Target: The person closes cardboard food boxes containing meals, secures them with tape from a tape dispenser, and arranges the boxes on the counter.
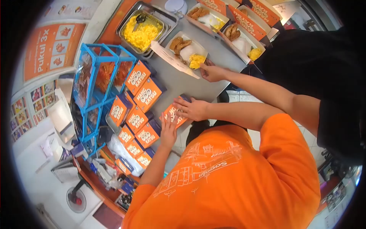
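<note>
A closed orange meal box [175,113] with a dark blue side lies at the near edge of the steel counter. My left hand [167,131] touches its left near corner, fingers stretched out. Across the lid's right side, my right hand [193,109] rests with fingers spread flat. Further off stands an opened meal box [188,70] with fried meat, white rice and yellow scrambled egg. A co-worker's hand [211,72] is at its right edge.
Stacked closed orange boxes [138,118] stand to the left beside a blue rack [91,87] of packets. A steel tray [164,32] of scrambled egg with a dark spoon is at the back. More opened boxes [244,47] line the back right, near a co-worker in black [305,72].
</note>
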`<state>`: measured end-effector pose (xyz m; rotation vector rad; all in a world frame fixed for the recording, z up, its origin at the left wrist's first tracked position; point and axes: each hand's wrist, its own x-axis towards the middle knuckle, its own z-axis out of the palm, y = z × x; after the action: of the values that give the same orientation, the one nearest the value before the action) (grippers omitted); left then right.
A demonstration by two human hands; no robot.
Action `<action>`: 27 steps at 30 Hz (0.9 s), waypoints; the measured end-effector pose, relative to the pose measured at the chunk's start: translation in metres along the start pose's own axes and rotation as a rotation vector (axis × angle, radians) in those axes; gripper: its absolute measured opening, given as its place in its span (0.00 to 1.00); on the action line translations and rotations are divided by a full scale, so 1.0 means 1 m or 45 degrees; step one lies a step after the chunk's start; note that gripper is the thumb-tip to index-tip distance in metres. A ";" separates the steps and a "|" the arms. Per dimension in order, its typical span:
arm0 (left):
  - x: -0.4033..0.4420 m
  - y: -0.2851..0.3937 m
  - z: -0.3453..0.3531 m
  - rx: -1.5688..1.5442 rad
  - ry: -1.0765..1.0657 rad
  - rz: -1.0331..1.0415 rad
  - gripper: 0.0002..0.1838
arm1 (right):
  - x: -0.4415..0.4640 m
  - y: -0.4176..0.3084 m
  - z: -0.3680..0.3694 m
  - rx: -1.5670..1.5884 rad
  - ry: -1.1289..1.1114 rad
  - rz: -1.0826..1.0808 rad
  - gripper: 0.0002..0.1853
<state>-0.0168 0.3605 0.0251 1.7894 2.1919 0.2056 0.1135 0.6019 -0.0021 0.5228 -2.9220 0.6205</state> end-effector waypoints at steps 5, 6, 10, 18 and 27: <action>0.005 0.016 -0.008 -0.051 -0.051 -0.100 0.36 | 0.006 0.001 0.004 0.162 -0.215 0.042 0.30; 0.007 0.020 -0.015 -0.012 -0.107 -0.126 0.37 | -0.001 -0.001 0.006 0.169 -0.091 0.041 0.30; 0.008 0.013 -0.022 0.266 -0.226 -0.103 0.38 | 0.001 -0.019 -0.036 0.346 0.101 0.169 0.29; 0.179 0.052 -0.222 -0.673 -0.736 -0.582 0.12 | -0.079 0.014 -0.225 0.368 1.112 1.103 0.16; 0.440 0.039 -0.192 0.277 0.031 0.841 0.16 | -0.109 0.058 -0.190 0.152 0.387 1.933 0.16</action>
<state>-0.1196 0.8131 0.1554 2.5942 1.6070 0.1297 0.2015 0.7632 0.1299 -1.7399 -2.4356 0.8015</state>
